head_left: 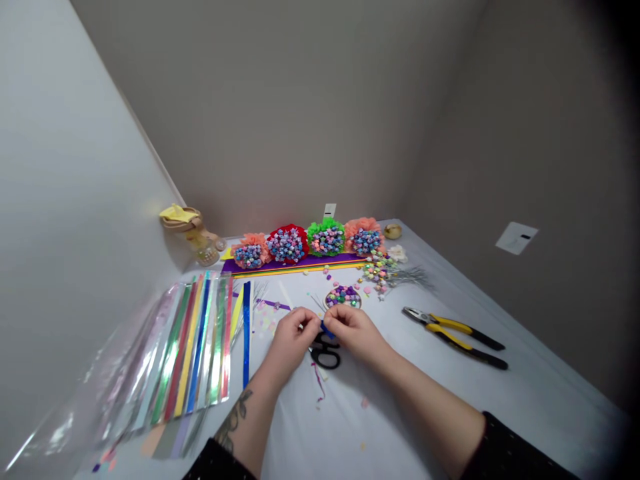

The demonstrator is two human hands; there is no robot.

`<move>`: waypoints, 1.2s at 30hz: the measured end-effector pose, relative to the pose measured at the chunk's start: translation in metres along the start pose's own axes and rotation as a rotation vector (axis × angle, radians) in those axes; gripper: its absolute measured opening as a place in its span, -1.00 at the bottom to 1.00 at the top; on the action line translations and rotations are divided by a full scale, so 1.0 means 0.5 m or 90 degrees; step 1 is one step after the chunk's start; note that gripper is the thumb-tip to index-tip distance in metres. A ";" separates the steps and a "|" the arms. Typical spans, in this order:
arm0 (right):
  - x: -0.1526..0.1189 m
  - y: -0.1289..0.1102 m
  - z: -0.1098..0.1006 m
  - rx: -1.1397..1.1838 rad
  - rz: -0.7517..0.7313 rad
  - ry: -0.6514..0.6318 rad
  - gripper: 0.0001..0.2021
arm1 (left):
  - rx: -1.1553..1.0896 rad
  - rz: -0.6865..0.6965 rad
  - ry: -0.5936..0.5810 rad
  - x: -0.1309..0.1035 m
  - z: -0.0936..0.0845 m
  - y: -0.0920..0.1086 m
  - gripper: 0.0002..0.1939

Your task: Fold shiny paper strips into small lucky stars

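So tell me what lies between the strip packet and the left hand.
In the head view, a yellow strip, thin wires, a blue strip and small pale pieces lie between the packet and left hand.

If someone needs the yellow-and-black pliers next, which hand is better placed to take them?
Probably the right hand: the pliers lie on its side, handles pointing rightward. The left hand is farther away and would need to reach past the right.

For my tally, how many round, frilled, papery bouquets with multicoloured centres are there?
4, in a row across the white table's far side, left to right: peach bouquet, red bouquet, green bouquet, second peach bouquet. Any behind could be hidden.
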State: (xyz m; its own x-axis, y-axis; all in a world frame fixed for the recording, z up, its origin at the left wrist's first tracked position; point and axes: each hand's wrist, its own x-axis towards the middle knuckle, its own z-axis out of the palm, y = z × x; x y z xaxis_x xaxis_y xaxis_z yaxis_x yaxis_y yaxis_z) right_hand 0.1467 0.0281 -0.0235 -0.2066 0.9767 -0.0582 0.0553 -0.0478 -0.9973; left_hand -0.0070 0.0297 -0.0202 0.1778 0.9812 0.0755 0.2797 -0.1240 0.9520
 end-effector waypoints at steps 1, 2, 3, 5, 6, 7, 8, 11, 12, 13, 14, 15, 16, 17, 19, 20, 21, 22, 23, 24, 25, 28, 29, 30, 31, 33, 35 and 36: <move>0.001 0.001 0.001 0.024 0.020 -0.005 -0.81 | 0.006 0.007 0.013 0.000 0.000 -0.002 -0.83; 0.001 0.002 0.002 0.040 0.033 -0.005 -0.79 | 0.008 0.011 0.027 0.001 0.001 -0.004 -0.83; 0.002 0.003 0.002 0.044 0.034 -0.003 -0.79 | 0.009 0.013 0.039 0.002 0.002 -0.006 -0.83; 0.002 0.002 0.005 0.021 0.006 0.006 -0.79 | 0.014 0.016 0.058 0.003 0.003 -0.008 -0.84; 0.002 0.002 0.006 0.003 -0.010 0.010 -0.80 | 0.016 0.018 0.064 0.003 0.004 -0.008 -0.85; 0.003 0.002 0.007 -0.012 -0.020 0.014 -0.81 | 0.018 0.019 0.068 0.003 0.005 -0.008 -0.86; 0.003 0.003 0.008 -0.025 -0.024 0.018 -0.82 | 0.018 0.020 0.071 0.002 0.006 -0.007 -0.86; 0.003 0.008 0.010 -0.045 -0.023 0.030 -0.83 | 0.012 0.012 0.070 -0.001 0.007 -0.003 -0.85; 0.004 0.010 0.009 -0.048 -0.025 0.032 -0.83 | 0.006 0.013 0.067 -0.002 0.007 -0.003 -0.85; 0.005 0.012 0.008 -0.049 -0.029 0.031 -0.84 | 0.001 0.018 0.061 -0.002 0.006 -0.002 -0.84; 0.005 0.015 0.007 -0.050 -0.034 0.027 -0.84 | -0.001 0.029 0.050 -0.002 0.004 -0.001 -0.83; 0.006 0.017 0.006 -0.051 -0.040 0.021 -0.84 | 0.001 0.048 0.034 -0.002 0.003 0.000 -0.80; 0.007 0.018 0.005 -0.051 -0.046 0.015 -0.84 | 0.004 0.071 0.015 -0.002 0.001 0.000 -0.77; 0.007 0.019 0.005 -0.053 -0.052 0.010 -0.83 | 0.011 0.094 -0.003 -0.002 0.000 0.001 -0.75; 0.007 0.020 0.004 -0.056 -0.055 0.005 -0.83 | 0.024 0.123 -0.020 -0.002 -0.002 0.003 -0.76; 0.007 0.020 0.004 -0.056 -0.051 0.004 -0.83 | 0.030 0.129 -0.014 -0.002 -0.002 0.003 -0.78; 0.006 0.019 0.004 -0.055 -0.045 0.004 -0.83 | 0.037 0.130 -0.003 -0.002 -0.001 0.004 -0.78; 0.006 0.018 0.004 -0.053 -0.038 0.003 -0.82 | 0.043 0.126 0.010 -0.002 -0.001 0.005 -0.79; 0.005 0.017 0.004 -0.053 -0.034 0.004 -0.82 | 0.047 0.123 0.019 -0.003 0.000 0.005 -0.80; 0.005 0.016 0.004 -0.054 -0.031 0.006 -0.82 | 0.047 0.121 0.026 -0.003 0.001 0.005 -0.81; 0.005 0.015 0.004 -0.055 -0.028 0.010 -0.81 | 0.045 0.118 0.031 -0.004 0.002 0.005 -0.81; 0.005 0.016 0.003 -0.055 -0.018 0.013 -0.81 | 0.037 0.111 0.042 -0.007 0.004 0.004 -0.83; 0.005 0.016 0.003 -0.055 -0.019 0.015 -0.81 | 0.036 0.108 0.044 -0.008 0.005 0.004 -0.83; 0.005 0.016 0.003 -0.056 -0.021 0.016 -0.82 | 0.036 0.105 0.044 -0.009 0.006 0.003 -0.84; 0.005 0.016 0.003 -0.059 -0.026 0.020 -0.83 | 0.034 0.096 0.042 -0.009 0.007 0.002 -0.84; 0.005 0.015 0.003 -0.077 -0.046 0.028 -0.85 | 0.013 0.054 0.038 -0.009 0.009 -0.001 -0.83; 0.003 0.010 0.003 -0.112 -0.078 0.041 -0.88 | -0.018 -0.003 0.036 -0.006 0.010 -0.004 -0.80; 0.002 0.007 0.003 -0.133 -0.097 0.048 -0.89 | -0.027 -0.024 0.033 -0.005 0.011 -0.005 -0.82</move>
State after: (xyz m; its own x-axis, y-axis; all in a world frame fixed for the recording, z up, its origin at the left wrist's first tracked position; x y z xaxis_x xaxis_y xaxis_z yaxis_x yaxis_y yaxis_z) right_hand 0.1453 0.0286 -0.0272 -0.1552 0.9825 0.1032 0.2317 0.1377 -0.9630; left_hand -0.0031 0.0270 -0.0243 0.1179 0.9915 0.0543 0.2454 -0.0821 0.9659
